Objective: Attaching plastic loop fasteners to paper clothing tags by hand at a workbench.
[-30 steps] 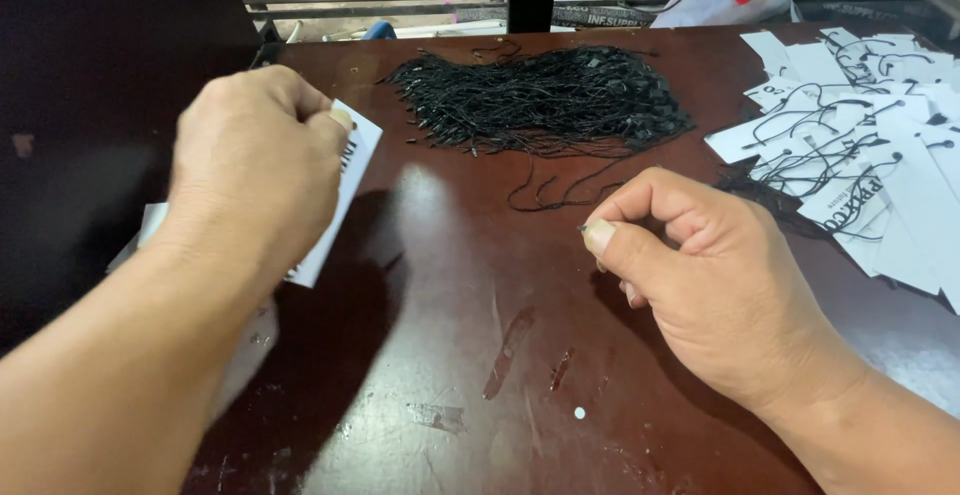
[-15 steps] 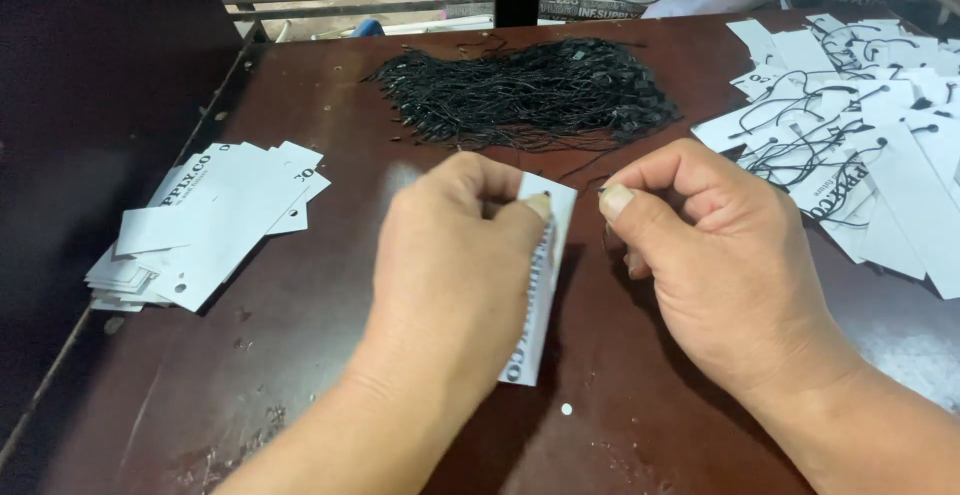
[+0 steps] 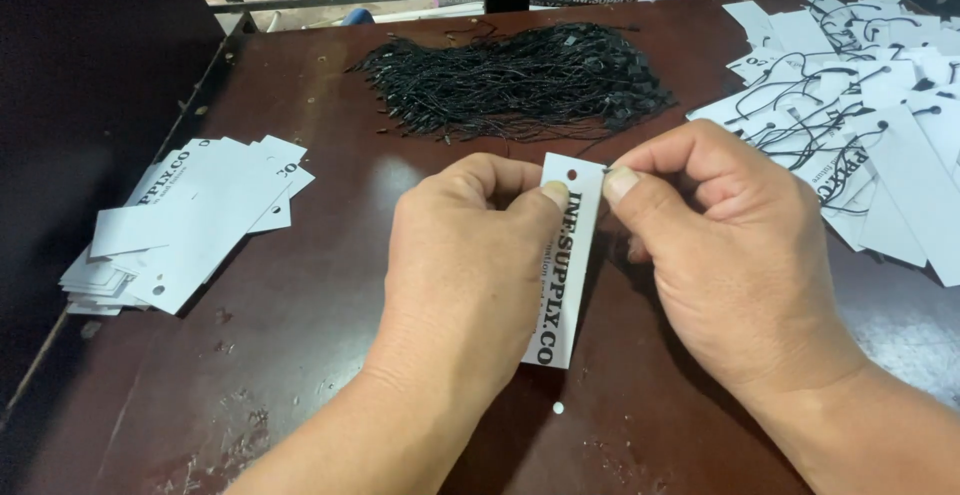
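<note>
Head view: both hands meet at the middle of the frame over a dark brown table (image 3: 300,355). The left hand (image 3: 470,255) pinches a white card tag (image 3: 562,285) along its left edge, thumb near the punched hole at the top. The right hand (image 3: 730,255) presses thumb and forefinger together at the tag's upper right corner, beside the hole; a thin black string seems to run from that pinch toward the pile, though it is too fine to tell for sure.

Judging by how things lie, the work is partly done. At the right edge of the frame lies a spread of white tags with black loops through them (image 3: 850,125), apparently finished. At the left lies a fanned stack of plain tags (image 3: 190,225) without strings, apparently waiting. In the upper middle sits a large heap of black string loops (image 3: 520,80), plenty left. The tag in hand looks unthreaded as yet: its hole appears open and no loop hangs from it.
</note>
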